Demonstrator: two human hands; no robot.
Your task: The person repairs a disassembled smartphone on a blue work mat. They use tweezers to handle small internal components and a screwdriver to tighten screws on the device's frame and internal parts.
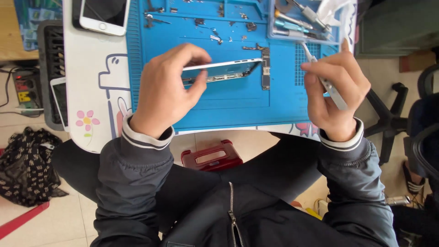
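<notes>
Left hand (164, 89) is closed on an opened phone (224, 71), thumb beneath and fingers curled over its near end, and holds it tilted on edge above a blue work mat (228, 105). Right hand (336, 91) is closed around a pair of metal tweezers (327, 82), pinched between thumb and forefinger, with the tips pointing up and away toward the far side of the mat.

Position of the held item: the phone's long axis runs sideways from the left-hand grip toward the right hand, rising slightly at its free end. A narrow circuit board (265, 68) lies on the mat just beyond that free end, between the two hands. The tweezers stand apart from the phone; their tips are nearer the board than the phone body. The left hand is the nearer hand to the phone; the right hand is the nearer to the board.

Surroundings: small screws and metal parts (215, 39) are scattered on the mat beyond the left hand. A clear tray of tools (297, 20) sits beyond the right hand. A white phone (104, 16) lies face up to the far left of the grip, on a white tabletop (91, 68) printed with a blue cartoon outline and a pink flower (87, 120). A red box (211, 157) rests on the floor below the mat's near edge.
</notes>
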